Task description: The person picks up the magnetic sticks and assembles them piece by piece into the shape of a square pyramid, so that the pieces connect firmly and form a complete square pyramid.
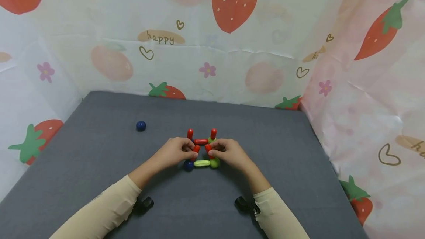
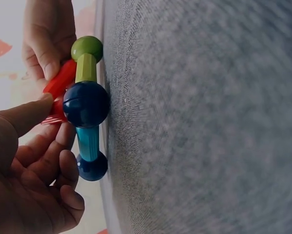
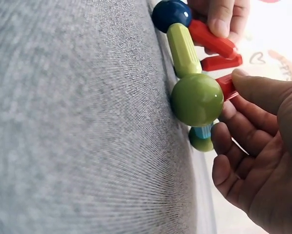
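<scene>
A frame of toy rods and balls lies on the grey cloth in the head view. Its near side is a yellow-green rod (image 1: pixel 202 163) between a dark blue ball (image 1: pixel 189 165) and a green ball (image 1: pixel 214 163). My left hand (image 1: pixel 175 151) pinches a red rod (image 1: pixel 197 149) standing at the blue ball. With thumb and fingertips, my right hand (image 1: pixel 231 153) pinches another red rod (image 3: pixel 227 87) at the green ball. Two more red rods, one being the upright rod (image 1: pixel 213 133), rise from the far corners, joined by a flat red rod (image 1: pixel 200 141). A light blue rod (image 2: pixel 88 144) forms one side.
A loose dark blue ball (image 1: pixel 141 126) lies at the back left of the grey cloth (image 1: pixel 99 139). Strawberry-printed sheets (image 1: pixel 232 65) hang behind and at both sides. Black wrist straps (image 1: pixel 244 205) show beneath the sleeves.
</scene>
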Demonstrator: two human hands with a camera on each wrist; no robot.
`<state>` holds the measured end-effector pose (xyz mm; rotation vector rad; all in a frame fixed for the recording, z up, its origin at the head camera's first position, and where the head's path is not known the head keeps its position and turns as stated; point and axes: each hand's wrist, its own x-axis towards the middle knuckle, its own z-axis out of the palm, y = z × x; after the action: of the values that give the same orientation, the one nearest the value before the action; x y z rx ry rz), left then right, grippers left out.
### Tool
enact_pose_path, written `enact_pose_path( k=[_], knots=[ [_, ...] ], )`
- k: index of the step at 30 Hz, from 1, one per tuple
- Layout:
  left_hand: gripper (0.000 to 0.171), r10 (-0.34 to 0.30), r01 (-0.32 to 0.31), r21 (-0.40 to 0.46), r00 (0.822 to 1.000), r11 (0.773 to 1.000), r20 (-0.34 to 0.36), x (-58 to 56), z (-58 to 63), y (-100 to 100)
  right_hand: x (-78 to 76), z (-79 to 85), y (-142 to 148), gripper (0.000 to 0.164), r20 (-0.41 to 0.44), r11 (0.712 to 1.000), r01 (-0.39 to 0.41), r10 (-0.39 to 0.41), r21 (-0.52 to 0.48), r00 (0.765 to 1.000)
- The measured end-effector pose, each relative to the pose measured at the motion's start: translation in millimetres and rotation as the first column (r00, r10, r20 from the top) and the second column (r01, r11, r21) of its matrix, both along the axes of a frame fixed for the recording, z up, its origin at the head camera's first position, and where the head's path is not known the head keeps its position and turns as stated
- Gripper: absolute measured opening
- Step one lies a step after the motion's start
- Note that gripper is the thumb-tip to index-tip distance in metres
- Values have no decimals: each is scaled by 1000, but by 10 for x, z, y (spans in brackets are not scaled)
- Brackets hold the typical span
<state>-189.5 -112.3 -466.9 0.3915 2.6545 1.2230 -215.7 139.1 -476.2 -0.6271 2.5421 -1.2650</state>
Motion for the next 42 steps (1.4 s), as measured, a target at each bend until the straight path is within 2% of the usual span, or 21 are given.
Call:
enact_pose_path(
  k=[11,18,25,28,33,37,42],
  knots=[
    [20,-21,21,17,1000,1000,-2,23,20,-29,24,14,-18,21,6,1000,0,0,0,1000],
    [20,-26,26,35,1000,999,10,32,-1,-95,29,66,-15,23,-19,1000,-5,5,7,1000],
    [24,-27,27,17,1000,1000,-1,4,69,-222,-42,143,128,23,-54,999,27,-26,24,998],
    [25,-13,12,-18,999,1000,-39,-48,110,-301,-110,211,196,23,-66,998,52,-50,29,997],
    [27,24,-29,-50,995,998,-100,-200,150,-402,-266,307,239,25,-99,996,91,-87,28,991],
    [33,26,-33,-59,993,998,-119,-317,149,-432,-374,304,217,25,-112,994,97,-91,54,990],
    [30,8,-13,-42,994,999,-110,-429,104,-416,-460,246,148,27,-115,995,70,-61,75,992]
  ],
)
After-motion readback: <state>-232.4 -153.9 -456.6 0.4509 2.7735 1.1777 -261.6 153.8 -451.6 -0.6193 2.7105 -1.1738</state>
